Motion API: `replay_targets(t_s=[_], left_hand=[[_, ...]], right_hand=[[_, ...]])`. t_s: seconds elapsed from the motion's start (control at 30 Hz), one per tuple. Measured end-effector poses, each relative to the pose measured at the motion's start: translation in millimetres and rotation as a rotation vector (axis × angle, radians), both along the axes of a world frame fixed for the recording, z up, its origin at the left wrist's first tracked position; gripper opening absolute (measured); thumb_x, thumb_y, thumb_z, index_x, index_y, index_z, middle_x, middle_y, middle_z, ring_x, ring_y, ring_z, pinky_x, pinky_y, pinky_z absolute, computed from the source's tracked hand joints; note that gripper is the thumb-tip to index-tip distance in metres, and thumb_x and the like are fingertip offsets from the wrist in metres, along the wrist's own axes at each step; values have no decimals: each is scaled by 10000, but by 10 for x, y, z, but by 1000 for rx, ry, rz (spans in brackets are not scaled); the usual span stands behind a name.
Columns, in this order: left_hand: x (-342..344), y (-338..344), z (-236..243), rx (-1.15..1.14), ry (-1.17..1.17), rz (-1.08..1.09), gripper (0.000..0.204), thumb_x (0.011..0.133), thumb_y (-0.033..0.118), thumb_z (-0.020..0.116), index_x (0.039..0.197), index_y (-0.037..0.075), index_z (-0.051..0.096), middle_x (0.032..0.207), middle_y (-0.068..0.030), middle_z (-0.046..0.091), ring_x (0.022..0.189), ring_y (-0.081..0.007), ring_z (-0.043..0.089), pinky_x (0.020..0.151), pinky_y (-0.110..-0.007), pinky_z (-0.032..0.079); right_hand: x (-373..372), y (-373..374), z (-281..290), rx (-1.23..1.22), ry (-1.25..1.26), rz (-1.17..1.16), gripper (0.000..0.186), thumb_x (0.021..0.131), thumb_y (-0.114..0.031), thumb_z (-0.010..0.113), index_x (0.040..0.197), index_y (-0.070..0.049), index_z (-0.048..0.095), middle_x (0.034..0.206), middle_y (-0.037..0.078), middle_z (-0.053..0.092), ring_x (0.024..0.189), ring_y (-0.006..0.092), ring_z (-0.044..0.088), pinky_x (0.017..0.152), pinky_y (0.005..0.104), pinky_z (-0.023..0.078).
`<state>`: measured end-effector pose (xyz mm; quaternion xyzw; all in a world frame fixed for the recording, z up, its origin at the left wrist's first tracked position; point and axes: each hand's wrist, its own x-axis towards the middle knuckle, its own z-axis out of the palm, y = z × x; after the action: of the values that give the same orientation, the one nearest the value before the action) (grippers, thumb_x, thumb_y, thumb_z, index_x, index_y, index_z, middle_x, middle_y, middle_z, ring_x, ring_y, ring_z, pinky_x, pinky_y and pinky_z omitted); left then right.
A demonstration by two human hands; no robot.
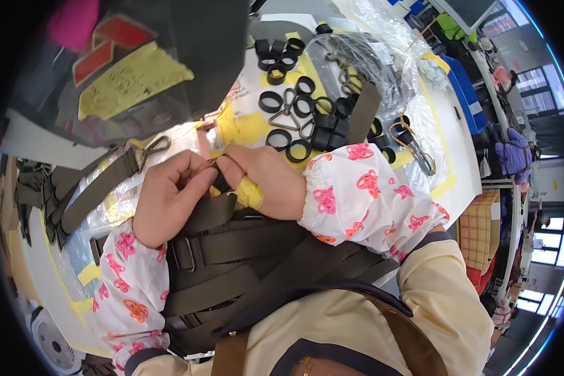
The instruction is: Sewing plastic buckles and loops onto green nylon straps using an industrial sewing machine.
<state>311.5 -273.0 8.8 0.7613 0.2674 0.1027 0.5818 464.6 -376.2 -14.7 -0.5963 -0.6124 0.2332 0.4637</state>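
Observation:
Close together in the middle of the view, my left hand and my right hand both pinch the end of a dark olive webbing strap. A small black piece shows between the fingers; whether it is a ring or folded webbing I cannot tell. Yellow tape wraps a finger of my right hand. Below, more olive straps with metal buckles lie heaped against my body. Just beyond my right hand are several loose black rings and a metal snap hook.
A dark grey machine head overhangs the table at upper left. Left of my hands lies a strap with a metal hook. Clear plastic bags, a brass-coloured hook and a blue bin are to the right. A fan stands lower left.

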Motion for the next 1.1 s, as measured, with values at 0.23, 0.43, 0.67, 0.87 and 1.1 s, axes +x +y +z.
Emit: replay_targets(t_s=[0.23,0.43,0.67,0.87,1.1], left_hand=[[40,-48,-30,38,-169,26,129,859,108,554,804,-9,553,618,-38,562,547,-84,507,523,-236,406],[89,-129,89,658,-301,57,113,792,91,601,870,13,580,721,-81,577,588,-184,555,547,-253,443],[101,-388,-144,645,-231,-204,185,759,120,625,924,37,624,875,-125,623,696,-282,608,629,-340,483],[19,-47,-216,949,-252,159,194,769,161,633,942,73,634,833,-78,619,726,-244,603,660,-323,478],[-78,79,-193,1227,-175,-87,211,788,163,614,987,97,633,832,-42,618,713,-205,605,612,-284,486]], right_hand=[[16,-23,141,-144,141,-12,165,873,-130,511,788,11,492,611,220,516,593,417,518,504,409,393],[86,41,129,-97,174,56,199,893,-165,490,853,24,537,620,160,541,498,289,542,478,344,408],[240,158,319,-504,1034,75,306,906,-241,469,1007,37,545,725,125,602,440,176,543,408,258,449],[269,144,348,-682,1038,193,284,918,-231,393,972,-2,552,662,134,615,417,154,533,371,236,423],[302,123,257,-676,1071,204,309,925,-253,370,988,-4,541,701,134,613,447,139,535,404,240,441]])
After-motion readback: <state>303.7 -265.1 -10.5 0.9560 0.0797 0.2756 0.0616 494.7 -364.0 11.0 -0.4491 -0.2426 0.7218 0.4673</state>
